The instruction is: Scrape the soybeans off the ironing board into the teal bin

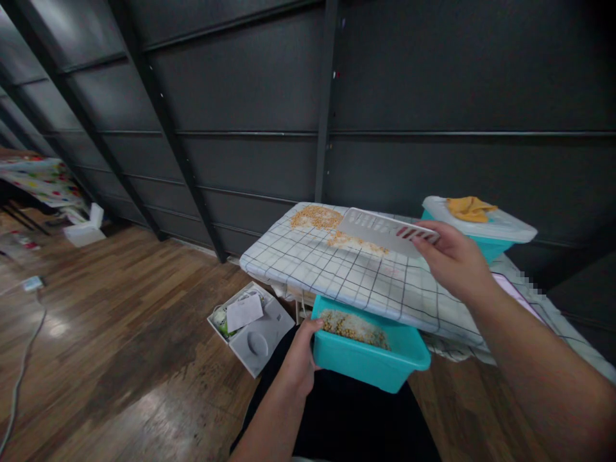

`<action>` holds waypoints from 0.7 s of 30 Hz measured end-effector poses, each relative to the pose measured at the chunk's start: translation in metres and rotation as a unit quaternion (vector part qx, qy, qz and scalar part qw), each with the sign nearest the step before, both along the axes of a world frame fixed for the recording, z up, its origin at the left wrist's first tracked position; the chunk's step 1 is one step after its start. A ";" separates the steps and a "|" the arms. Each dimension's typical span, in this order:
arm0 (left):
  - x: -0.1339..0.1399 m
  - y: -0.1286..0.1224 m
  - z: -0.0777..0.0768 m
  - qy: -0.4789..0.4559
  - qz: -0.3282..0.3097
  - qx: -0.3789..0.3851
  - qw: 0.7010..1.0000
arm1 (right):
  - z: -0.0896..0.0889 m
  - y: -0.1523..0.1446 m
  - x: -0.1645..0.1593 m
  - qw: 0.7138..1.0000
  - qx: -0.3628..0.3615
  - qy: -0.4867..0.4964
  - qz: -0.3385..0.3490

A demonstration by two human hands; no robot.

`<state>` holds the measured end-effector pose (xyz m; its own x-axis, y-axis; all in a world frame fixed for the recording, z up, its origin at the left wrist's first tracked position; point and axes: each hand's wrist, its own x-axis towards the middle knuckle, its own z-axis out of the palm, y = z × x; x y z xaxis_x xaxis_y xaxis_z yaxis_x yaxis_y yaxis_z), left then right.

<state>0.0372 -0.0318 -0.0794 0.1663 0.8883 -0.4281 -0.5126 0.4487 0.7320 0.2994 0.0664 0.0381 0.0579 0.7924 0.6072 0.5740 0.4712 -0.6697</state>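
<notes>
Operator: Status, starting at the left?

Guide: At 9 o'clock from the turquoise tub (360,369), an open white box (276,314) is lying on the floor (120,321). Your left hand (304,353) is gripping the tub's left end, fingers closed at the rim.

Operator: Grain and tub positions?

Guide: At the tub's 11 o'clock, loose yellow grains (315,217) are lying on the checked tablecloth (346,276). The tub is sitting just beside the cloth's near edge and is holding mixed grains (356,330), white and yellow.

Operator: Tool and right side?

Guide: At 12 o'clock, a white slotted tool (378,231) is extending over the tablecloth; you cannot tell whether it is touching. Between 1 and 2 o'clock, your right hand (447,253) is holding the tool's right end, thumb and fingers closed on it. Beyond that hand, a lidded tub (491,249) is standing, and a yellow cloth (469,208) is lying on its lid.
</notes>
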 end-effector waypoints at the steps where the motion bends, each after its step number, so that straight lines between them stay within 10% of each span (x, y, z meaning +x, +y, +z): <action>1: 0.000 0.000 0.000 0.001 0.002 -0.004 1.000 | 0.002 0.022 0.001 1.000 0.005 0.003 0.001; 9: 0.001 0.001 -0.008 -0.031 0.007 -0.005 0.999 | -0.003 0.154 -0.015 0.994 -0.052 0.091 0.010; 21: -0.005 -0.004 -0.010 -0.058 -0.006 0.020 0.998 | -0.019 0.178 -0.021 0.989 -0.126 0.080 -0.005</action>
